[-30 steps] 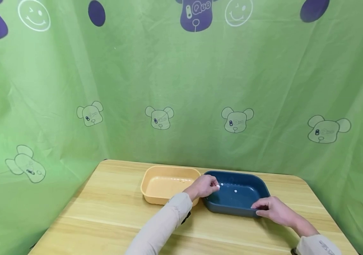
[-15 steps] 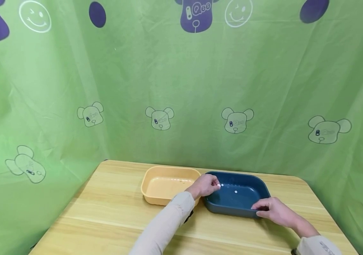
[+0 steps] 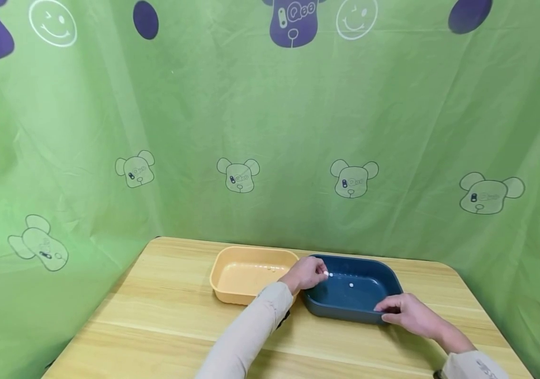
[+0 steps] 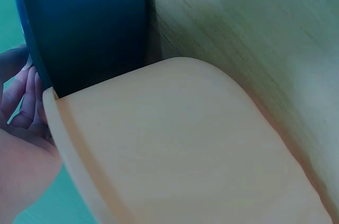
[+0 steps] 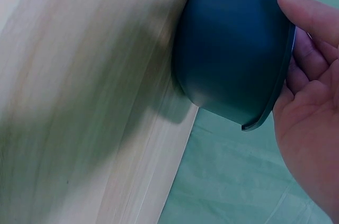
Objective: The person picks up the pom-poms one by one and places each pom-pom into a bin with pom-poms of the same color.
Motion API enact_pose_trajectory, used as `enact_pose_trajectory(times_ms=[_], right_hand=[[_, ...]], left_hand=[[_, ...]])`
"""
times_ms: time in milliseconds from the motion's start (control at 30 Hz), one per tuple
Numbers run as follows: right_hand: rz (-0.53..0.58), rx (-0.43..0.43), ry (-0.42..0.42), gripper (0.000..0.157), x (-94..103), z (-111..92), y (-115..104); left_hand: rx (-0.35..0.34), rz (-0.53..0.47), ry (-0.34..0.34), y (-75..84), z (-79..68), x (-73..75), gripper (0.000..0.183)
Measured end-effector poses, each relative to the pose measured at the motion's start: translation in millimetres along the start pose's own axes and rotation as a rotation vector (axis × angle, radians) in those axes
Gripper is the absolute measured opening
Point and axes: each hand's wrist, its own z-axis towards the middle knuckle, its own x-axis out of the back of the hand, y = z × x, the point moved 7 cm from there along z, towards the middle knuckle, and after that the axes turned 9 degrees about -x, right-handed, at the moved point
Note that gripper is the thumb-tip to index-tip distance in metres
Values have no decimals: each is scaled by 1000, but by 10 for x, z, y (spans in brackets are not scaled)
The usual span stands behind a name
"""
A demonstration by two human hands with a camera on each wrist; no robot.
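Reaching over the left end of the dark blue bin [image 3: 346, 315], my left hand [image 3: 302, 273] pinches a small white pellet [image 3: 326, 273] between thumb and fingertips. A second white pellet [image 3: 331, 275] lies just beside those fingertips, and a third white pellet [image 3: 351, 285] sits further right on the bin's floor. My right hand [image 3: 412, 315] grips the bin's near right rim, its thumb outside and fingers inside, as the right wrist view also shows. In the left wrist view the pellets are hidden behind the bin walls.
A pale orange bin [image 3: 232, 296] stands directly left of the blue one, under my left forearm, with a couple of small pieces [image 3: 270, 268] on its floor. Both bins are near the far edge of the wooden table [image 3: 166, 316]. A green printed curtain [image 3: 289, 116] hangs behind.
My left hand has shifted very slightly right and away from me over the blue bin, still pinching the pellet. The right hand keeps its place on the rim.
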Motion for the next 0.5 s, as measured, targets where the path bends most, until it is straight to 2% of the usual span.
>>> enact_pose_trajectory(times_ms=[233, 500], right_hand=[[-3, -14, -6, 14, 5, 1, 6], [3, -8, -2, 14, 2, -3, 7]], left_hand=[[12, -24, 4, -35, 32, -15, 5], [23, -95, 12, -40, 22, 3, 7]])
